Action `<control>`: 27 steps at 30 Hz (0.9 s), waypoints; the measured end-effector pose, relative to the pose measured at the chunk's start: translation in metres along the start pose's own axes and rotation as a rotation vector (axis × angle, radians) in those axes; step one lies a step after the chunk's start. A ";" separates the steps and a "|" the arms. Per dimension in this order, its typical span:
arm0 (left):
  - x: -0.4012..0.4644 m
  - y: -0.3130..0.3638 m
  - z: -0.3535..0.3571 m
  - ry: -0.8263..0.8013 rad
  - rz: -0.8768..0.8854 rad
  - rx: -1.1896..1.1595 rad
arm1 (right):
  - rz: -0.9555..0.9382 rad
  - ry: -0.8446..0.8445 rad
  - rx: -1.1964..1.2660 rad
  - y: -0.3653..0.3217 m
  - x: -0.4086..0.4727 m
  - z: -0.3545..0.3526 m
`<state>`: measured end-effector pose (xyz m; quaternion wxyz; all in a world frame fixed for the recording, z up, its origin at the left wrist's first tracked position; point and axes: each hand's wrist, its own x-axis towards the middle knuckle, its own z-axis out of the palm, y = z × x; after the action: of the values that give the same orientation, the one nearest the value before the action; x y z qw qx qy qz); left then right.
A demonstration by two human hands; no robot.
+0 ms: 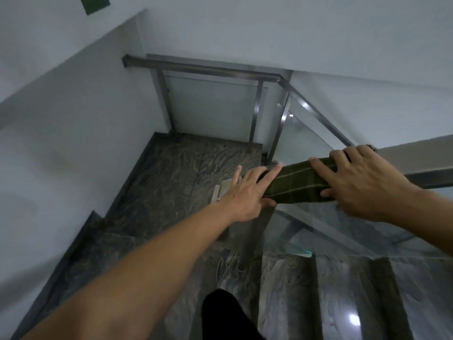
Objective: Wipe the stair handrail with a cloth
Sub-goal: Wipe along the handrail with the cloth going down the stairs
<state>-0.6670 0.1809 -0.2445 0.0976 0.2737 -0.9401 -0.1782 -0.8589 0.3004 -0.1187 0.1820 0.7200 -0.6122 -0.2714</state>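
Note:
A dark green cloth (297, 184) with thin pale stripes is draped over the metal stair handrail (323, 121), which slopes down from the right toward a corner post. My right hand (362, 182) lies on the cloth's right part, fingers spread over the top and thumb under its lower edge. My left hand (247, 192) holds the cloth's left end, thumb beneath it and fingers stretched out across the top. The rail under the cloth is hidden.
Glass panels (301, 136) fill the railing below the rail. A dark marble landing (186, 173) lies below, with steps (343, 290) descending at the lower right. White walls (61, 119) close in the left and back. A horizontal rail section (196, 67) runs along the landing.

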 end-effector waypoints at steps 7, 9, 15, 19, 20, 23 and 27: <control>-0.020 -0.063 0.010 -0.023 0.027 0.012 | 0.049 0.004 0.043 -0.048 0.041 0.003; -0.026 -0.080 0.015 -0.027 0.043 0.000 | 0.068 -0.011 0.075 -0.063 0.052 0.005; -0.037 -0.136 0.043 -0.012 0.181 -0.254 | 0.167 -0.029 0.102 -0.109 0.079 0.010; -0.034 -0.141 0.049 0.065 0.337 -0.356 | 0.286 -0.025 0.089 -0.125 0.073 0.005; -0.032 -0.142 0.050 0.098 0.368 -0.334 | 0.332 -0.045 0.096 -0.131 0.071 0.002; -0.021 -0.149 0.044 0.126 0.509 -0.296 | 0.467 -0.111 0.124 -0.150 0.073 -0.007; -0.008 -0.162 0.045 0.060 0.712 -0.376 | 0.610 -0.164 0.157 -0.174 0.085 -0.014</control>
<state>-0.5951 0.0708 -0.3490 0.2290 -0.0868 -0.9239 -0.2939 -0.7059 0.2483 -0.2254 0.1493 0.4908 -0.8314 -0.2134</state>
